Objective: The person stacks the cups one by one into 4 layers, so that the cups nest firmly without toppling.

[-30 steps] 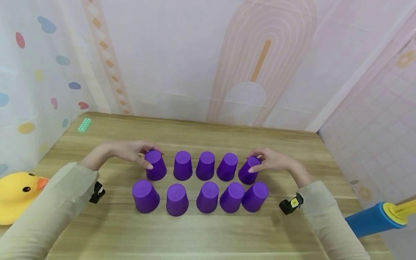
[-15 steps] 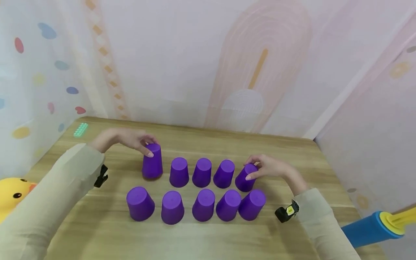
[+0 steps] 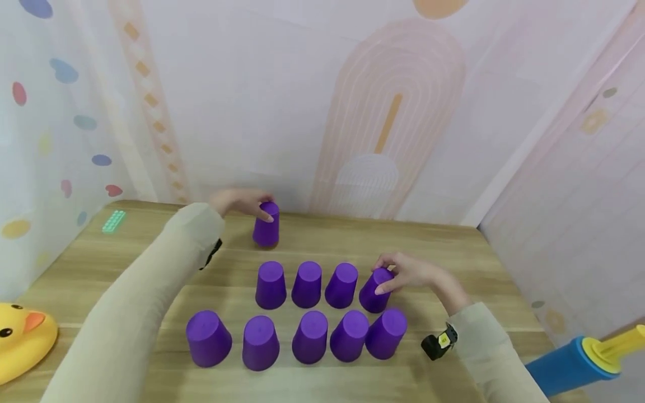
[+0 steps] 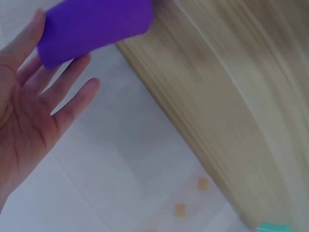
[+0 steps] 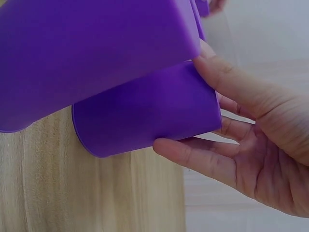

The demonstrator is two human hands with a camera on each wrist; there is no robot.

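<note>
Purple cups stand upside down on the wooden table. The front row has several cups, and three more form the back row. My left hand holds a separate purple cup by its top, near the table's far edge. In the left wrist view that cup lies against my fingers. My right hand grips the rightmost back-row cup, thumb and fingers around it. In the right wrist view this cup sits behind a nearer cup.
A yellow toy duck sits at the table's left edge. A blue and yellow pump pokes in at the lower right. A small green block lies at the far left corner. Patterned walls enclose the table.
My left hand has carried the back-left cup away from its row, toward the far edge and to the right. My right hand stays on the rightmost back-row cup.
</note>
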